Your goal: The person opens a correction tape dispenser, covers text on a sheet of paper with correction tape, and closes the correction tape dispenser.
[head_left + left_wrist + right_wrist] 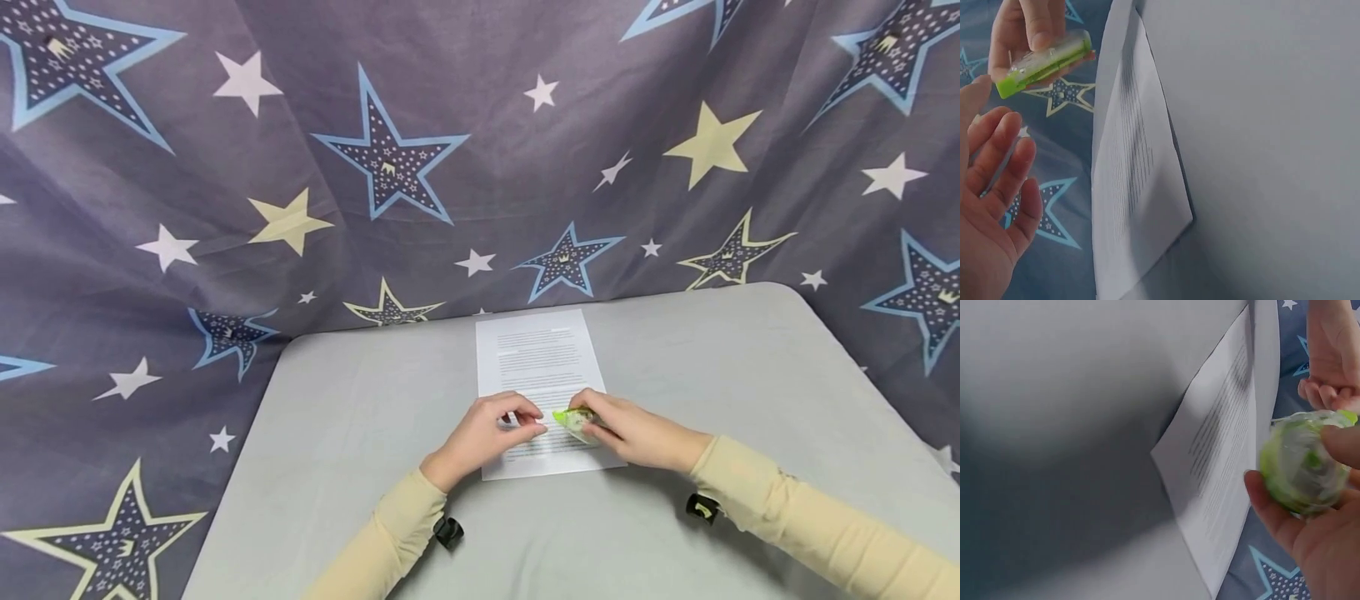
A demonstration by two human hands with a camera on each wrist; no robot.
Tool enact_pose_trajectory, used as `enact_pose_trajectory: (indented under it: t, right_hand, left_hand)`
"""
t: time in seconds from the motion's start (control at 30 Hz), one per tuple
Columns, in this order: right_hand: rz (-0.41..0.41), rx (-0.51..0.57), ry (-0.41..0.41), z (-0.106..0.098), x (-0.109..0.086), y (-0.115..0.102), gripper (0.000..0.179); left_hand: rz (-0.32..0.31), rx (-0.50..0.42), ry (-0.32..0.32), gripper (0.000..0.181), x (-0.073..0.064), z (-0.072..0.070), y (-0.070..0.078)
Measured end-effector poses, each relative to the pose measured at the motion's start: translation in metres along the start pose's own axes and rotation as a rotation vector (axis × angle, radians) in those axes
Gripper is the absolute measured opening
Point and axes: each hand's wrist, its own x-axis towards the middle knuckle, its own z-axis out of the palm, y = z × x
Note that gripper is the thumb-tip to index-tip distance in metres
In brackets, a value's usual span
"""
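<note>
My right hand holds a green and clear correction tape above the lower part of a printed sheet of paper. In the right wrist view the round clear side of the correction tape shows between thumb and fingers. Its bright green end points toward my left hand. That hand hovers opposite, with loosely bent fingers and nothing seen in its grasp. From the left wrist, its fingers appear spread a little, just short of the green tip.
The sheet lies on a grey-covered table, its top near the far edge. Behind the table hangs a dark curtain patterned with stars. Black straps with small devices sit at both wrists, over beige sleeves.
</note>
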Motion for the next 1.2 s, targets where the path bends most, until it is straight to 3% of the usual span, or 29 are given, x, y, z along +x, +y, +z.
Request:
enact_pose_trajectory:
  t: [0.27, 0.57, 0.8, 1.0, 1.2]
  right_hand:
    - [0.074, 0.021, 0.042, -0.003, -0.001, 0.012, 0.029]
    - [0.196, 0.057, 0.152, -0.016, 0.000, 0.044, 0.039]
    - [0.316, -0.047, 0.236, -0.033, 0.007, 0.080, 0.033]
    - [0.378, -0.115, 0.229, -0.041, 0.011, 0.108, 0.035]
    - [0.482, -0.219, 0.240, -0.045, 0.016, 0.119, 0.033]
  left_hand:
    - [-0.057, 0.075, 0.005, 0.006, -0.007, -0.009, -0.009]
    - [-0.111, 0.111, -0.015, 0.024, -0.010, -0.016, -0.015]
    - [-0.156, 0.140, -0.007, 0.023, -0.014, -0.021, -0.019]
    - [-0.167, 0.170, -0.020, 0.024, -0.018, -0.022, -0.020]
    - [-0.151, 0.223, -0.008, 0.023, -0.021, -0.021, -0.021]
